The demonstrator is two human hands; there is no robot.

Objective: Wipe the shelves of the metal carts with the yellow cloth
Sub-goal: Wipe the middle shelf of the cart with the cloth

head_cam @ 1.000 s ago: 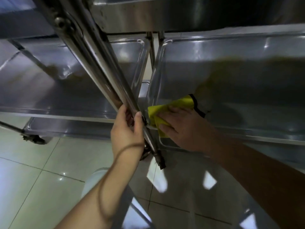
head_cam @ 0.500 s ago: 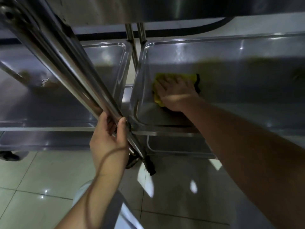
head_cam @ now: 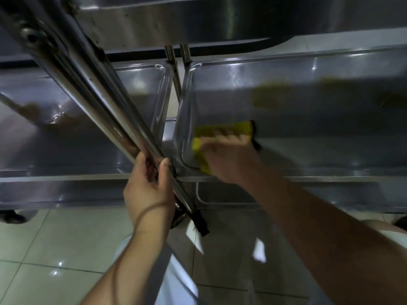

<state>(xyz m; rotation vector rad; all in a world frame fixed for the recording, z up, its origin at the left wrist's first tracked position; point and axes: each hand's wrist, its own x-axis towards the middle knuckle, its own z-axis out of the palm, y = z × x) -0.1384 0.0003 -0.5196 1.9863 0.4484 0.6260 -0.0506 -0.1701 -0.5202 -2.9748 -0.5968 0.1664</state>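
Note:
Two metal carts stand side by side. On the right cart's middle shelf (head_cam: 319, 119) lies the yellow cloth (head_cam: 229, 129), near the shelf's front left corner. My right hand (head_cam: 229, 157) presses flat on the cloth with its fingers spread over it, blurred by motion. My left hand (head_cam: 149, 183) grips the slanted steel post (head_cam: 103, 106) at the carts' front, thumb and fingers curled round the tube. The left cart's middle shelf (head_cam: 66, 133) lies behind that post.
An upper shelf (head_cam: 198, 20) overhangs close above. Lower shelves (head_cam: 66, 194) show under the middle ones. Two thin upright posts (head_cam: 178, 56) stand between the carts at the back. A caster (head_cam: 13, 216) sits on the glossy tiled floor (head_cam: 55, 249).
My right hand has slid the cloth back toward the shelf's front left corner, after reaching farther in half a second ago. The left hand keeps its grip on the post.

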